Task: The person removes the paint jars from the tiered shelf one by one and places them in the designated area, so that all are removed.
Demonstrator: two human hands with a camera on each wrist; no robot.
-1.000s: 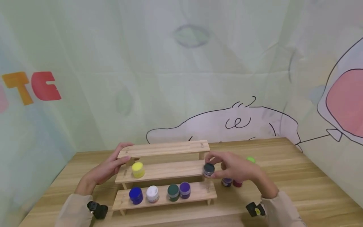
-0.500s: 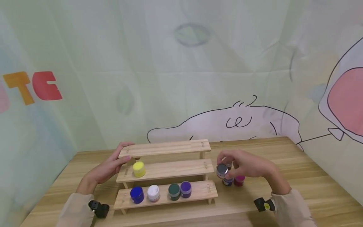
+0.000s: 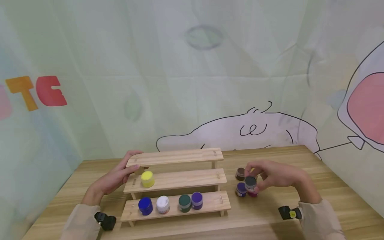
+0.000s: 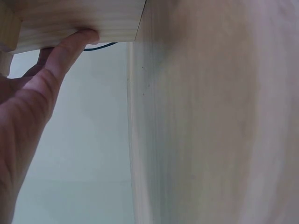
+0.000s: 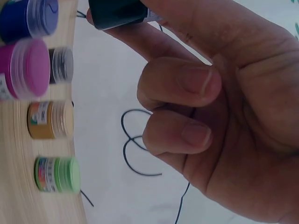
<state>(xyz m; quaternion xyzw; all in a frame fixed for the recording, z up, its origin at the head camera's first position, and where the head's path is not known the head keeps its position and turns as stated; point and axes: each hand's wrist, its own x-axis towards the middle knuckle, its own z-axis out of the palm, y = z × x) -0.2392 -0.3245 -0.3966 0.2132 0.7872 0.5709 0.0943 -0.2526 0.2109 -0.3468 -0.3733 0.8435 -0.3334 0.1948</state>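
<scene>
My right hand (image 3: 277, 174) pinches a dark green paint jar (image 3: 250, 182) between thumb and fingertips, over the jars on the table right of a wooden tiered rack (image 3: 180, 157). In the right wrist view this jar (image 5: 117, 14) is at the top edge, the two nearest fingers curled below it. My left hand (image 3: 117, 176) grips the left end of the rack's top tier, thumb in front, other fingers partly hidden behind. A yellow jar (image 3: 147, 179) stands on the middle tier. Blue (image 3: 145, 206), white (image 3: 163, 204), green (image 3: 184, 203) and purple jars (image 3: 197, 200) line the bottom tier.
Beside the rack stand a brown jar (image 3: 240, 174), a violet-blue jar (image 3: 241, 189) and a magenta jar (image 3: 253, 194), partly covered by the held one. The right wrist view also shows an ochre jar (image 5: 46, 120) and a light green jar (image 5: 57, 174). A printed cloth (image 3: 192, 83) hangs behind the table.
My right hand has carried the dark green jar rightward, from the right end of the middle tier to over the table jars. My left hand keeps its grip on the rack.
</scene>
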